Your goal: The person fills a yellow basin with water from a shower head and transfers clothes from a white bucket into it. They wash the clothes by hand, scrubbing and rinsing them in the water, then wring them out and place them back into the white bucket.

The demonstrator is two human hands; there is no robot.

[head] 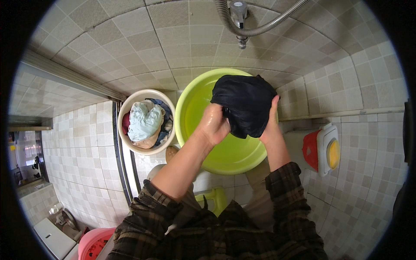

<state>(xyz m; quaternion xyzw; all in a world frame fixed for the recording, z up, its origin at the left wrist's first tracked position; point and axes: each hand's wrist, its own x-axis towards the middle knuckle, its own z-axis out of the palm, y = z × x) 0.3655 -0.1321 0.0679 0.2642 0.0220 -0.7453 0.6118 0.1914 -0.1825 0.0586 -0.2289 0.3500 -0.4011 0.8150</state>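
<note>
A black cloth garment, bunched and drooping in folds, is held up over a large yellow-green plastic basin. My left hand looks wet and grips the garment's lower left edge in a near fist. On the other side my right hand holds the right edge, thumb pointing up and the other fingers mostly hidden behind the cloth. Water lies in the basin, tinted by its colour. The garment hides the basin's far right part.
Left of the basin stands a cream tub of crumpled clothes. A metal tap with a flexible hose juts from the tiled wall. At right is a white-and-red bin; a green plastic stool is below. A pink basin sits lower left.
</note>
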